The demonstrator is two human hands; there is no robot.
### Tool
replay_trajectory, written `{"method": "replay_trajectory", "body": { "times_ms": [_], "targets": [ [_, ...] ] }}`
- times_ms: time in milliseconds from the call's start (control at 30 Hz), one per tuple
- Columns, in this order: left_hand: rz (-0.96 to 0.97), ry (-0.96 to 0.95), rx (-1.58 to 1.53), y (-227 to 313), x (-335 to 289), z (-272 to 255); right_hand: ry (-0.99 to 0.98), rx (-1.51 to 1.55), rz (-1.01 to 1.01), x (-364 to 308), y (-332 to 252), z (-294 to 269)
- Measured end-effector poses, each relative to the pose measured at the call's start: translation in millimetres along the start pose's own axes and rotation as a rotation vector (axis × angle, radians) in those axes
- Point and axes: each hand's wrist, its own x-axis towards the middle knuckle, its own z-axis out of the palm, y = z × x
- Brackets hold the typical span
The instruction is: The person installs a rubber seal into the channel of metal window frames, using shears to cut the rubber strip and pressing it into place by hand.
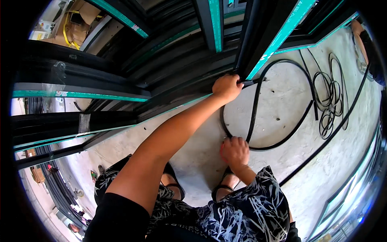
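My left hand (227,86) is closed at the lower corner of a black frame with green film (266,52). Its fingers pinch the end of a black rubber strip (258,94), which loops over the floor to the right. Lower down, my right hand (236,151) is curled closed in front of my foot, beside the strip's loop. A bit of red shows along its left side; the rest of what it holds is hidden.
More black frames (80,97) stand at the left and ahead. Thin black strip lies tangled (330,97) on the concrete floor (306,169), with a long strip (326,141) crossing at right. Another person's arm (358,32) shows at the far right. Cardboard (78,26) sits upper left.
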Motion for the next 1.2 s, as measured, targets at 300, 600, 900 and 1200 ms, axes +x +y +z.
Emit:
{"method": "replay_trajectory", "body": {
  "times_ms": [300, 600, 900, 1200],
  "targets": [
    [-0.084, 0.045, -0.054, 19, 1, 5, -0.119, -0.017, 0.141, -25, 2, -4],
    [-0.134, -0.047, -0.16, 28, -5, 0, -0.427, 0.713, 0.451, -30, 23, -32],
    [-0.159, -0.067, -0.217, 16, -4, -2, -0.203, 1.669, 0.89, -20, 88, -77],
    [-0.091, -0.301, -0.559, 11, -9, -17, -0.285, 1.307, 0.743, 46, 110, -86]
  ]
}}
